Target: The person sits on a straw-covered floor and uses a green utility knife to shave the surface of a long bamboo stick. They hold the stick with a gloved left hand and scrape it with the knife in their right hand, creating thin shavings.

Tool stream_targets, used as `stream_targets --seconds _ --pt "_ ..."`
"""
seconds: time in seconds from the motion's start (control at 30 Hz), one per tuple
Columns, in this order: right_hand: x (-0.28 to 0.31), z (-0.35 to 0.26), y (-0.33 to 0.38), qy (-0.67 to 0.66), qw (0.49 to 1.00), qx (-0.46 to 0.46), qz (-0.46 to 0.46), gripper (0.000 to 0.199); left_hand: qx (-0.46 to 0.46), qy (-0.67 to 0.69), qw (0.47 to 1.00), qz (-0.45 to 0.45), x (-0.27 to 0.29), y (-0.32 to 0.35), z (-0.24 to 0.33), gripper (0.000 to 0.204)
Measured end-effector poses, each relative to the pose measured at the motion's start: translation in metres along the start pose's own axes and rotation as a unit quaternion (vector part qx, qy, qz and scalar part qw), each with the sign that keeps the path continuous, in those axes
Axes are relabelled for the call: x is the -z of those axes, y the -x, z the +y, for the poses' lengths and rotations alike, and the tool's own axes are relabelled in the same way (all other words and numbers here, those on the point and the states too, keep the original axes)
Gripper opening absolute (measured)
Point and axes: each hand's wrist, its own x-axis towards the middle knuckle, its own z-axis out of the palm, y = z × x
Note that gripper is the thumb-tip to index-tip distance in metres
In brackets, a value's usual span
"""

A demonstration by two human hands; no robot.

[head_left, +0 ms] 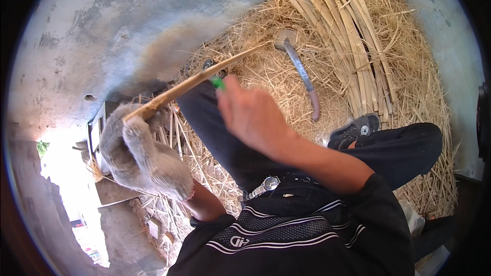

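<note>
My left hand (146, 161), in a grey knitted glove, is closed round the near end of a long, narrow strip of wood or bamboo (189, 84). The strip slants up and to the right, over my bent leg, and tapers toward its far end. My bare right hand (255, 117) is closed on a small tool with a green handle (218, 83), held against the middle of the strip. Whatever blade the tool has is too small and blurred to make out.
A long-bladed chopping knife (299, 66) with a brown handle lies on the straw-like shavings (255, 74). Behind it, to the right, is a bundle of split strips (353, 46). A metal wristwatch (266, 186) rests on my lap. A bare wall (128, 36) rises at left.
</note>
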Motion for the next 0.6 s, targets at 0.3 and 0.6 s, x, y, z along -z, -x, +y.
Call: stream_targets --seconds 0.3,0.6 --pt "0.008 -0.002 -0.01 0.015 1.0 0.012 -0.001 0.019 -0.016 0.002 1.0 -0.013 0.005 -0.002 -0.012 0.026" --pt "-0.011 0.078 -0.018 0.002 0.99 -0.137 -0.032 0.025 -0.002 -0.036 0.999 -0.02 -0.002 -0.003 -0.003 0.029"
